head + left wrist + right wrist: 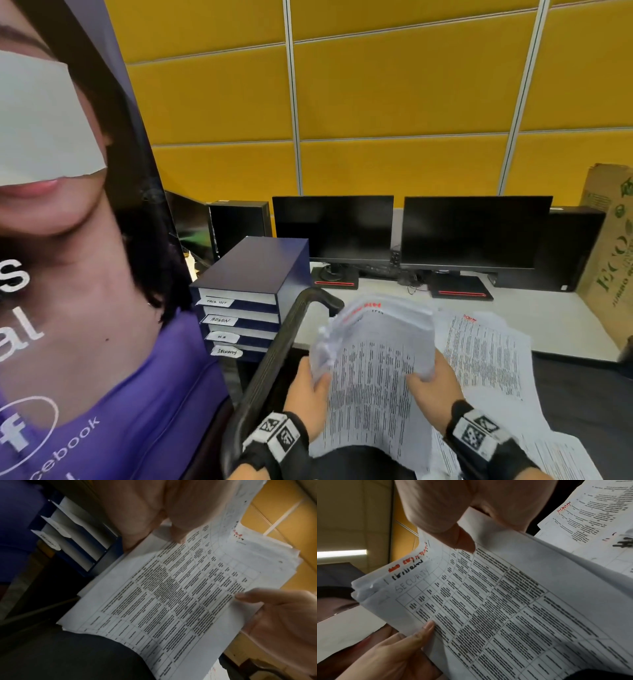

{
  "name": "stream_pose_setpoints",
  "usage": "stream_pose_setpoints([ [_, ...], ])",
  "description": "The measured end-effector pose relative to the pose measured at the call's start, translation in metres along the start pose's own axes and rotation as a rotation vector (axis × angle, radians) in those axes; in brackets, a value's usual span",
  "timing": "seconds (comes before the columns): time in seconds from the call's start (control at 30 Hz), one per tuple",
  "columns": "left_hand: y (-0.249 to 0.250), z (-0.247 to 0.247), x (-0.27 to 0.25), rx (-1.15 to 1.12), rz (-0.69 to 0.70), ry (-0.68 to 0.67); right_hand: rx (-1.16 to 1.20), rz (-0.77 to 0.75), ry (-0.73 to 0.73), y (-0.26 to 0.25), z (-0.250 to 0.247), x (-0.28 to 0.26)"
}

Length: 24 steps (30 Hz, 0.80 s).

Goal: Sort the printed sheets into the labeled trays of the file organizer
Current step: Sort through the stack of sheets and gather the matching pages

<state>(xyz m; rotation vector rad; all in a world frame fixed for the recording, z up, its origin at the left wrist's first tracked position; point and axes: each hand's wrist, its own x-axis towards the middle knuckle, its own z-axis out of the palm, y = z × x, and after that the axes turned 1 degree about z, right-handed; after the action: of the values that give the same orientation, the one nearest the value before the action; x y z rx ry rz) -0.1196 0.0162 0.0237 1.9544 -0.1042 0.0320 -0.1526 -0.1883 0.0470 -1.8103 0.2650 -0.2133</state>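
**Both hands on the stack, organizer waiting at the left**

A yellow padded wall [394, 102] backs the white tabletop [534, 318], and a tall banner [68, 274] fills the left side. Two dark monitors [474, 231] stand at the rear of the tabletop, with a cardboard box [608, 246] leaning at the far right. At the left end sits the blue organizer [251, 294], four trays one above another, each with a handwritten white label; the lower ones read ADMIN, HR and SECURITY, the top label is too faint for me to read surely. A black chair arm [274, 356] curves up between the organizer and the person.

More sheets [486, 353] lie spread on the tabletop at the right, one marked in red at its top.

The stack [373, 363] is held up in the air in front of the person, near the organizer but not touching it. Its top page is a printed table with SECURITY pencilled at the corner. The left hand [308, 387] grips the stack's left edge, thumb on top. The right hand [435, 383] pinches the right edge, fingers [248, 595] curled round the paper.
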Motion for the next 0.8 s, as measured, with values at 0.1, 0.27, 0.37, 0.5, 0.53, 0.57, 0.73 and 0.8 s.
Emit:
stream_pose_setpoints([
  [0.1,-0.001,0.001,-0.001,-0.024,-0.027,0.001,-0.006,0.027,-0.007,0.002,-0.003,0.001],
  [0.27,0.022,-0.014,0.011,-0.135,0.143,0.089,0.032,-0.011,0.020,-0.010,-0.011,0.000],
  [0.37,0.034,-0.021,0.014,-0.174,0.184,0.145,0.007,-0.033,0.030,-0.012,-0.011,0.001],
  [0.5,0.041,-0.027,0.011,-0.144,0.244,0.174,-0.010,-0.057,0.042,-0.012,-0.008,0.003],
  [0.53,0.042,-0.027,0.011,-0.131,0.253,0.157,-0.007,-0.055,0.043,-0.010,-0.008,0.004],
  [0.57,0.043,-0.027,0.010,-0.125,0.254,0.138,-0.002,-0.051,0.043,-0.009,-0.009,0.003],
  [0.73,0.052,-0.028,0.013,-0.197,0.229,0.090,0.021,-0.057,0.012,-0.006,-0.008,0.005],
  [0.8,0.051,-0.028,0.016,-0.225,0.201,0.079,0.008,-0.059,0.027,-0.004,-0.007,0.007],
])
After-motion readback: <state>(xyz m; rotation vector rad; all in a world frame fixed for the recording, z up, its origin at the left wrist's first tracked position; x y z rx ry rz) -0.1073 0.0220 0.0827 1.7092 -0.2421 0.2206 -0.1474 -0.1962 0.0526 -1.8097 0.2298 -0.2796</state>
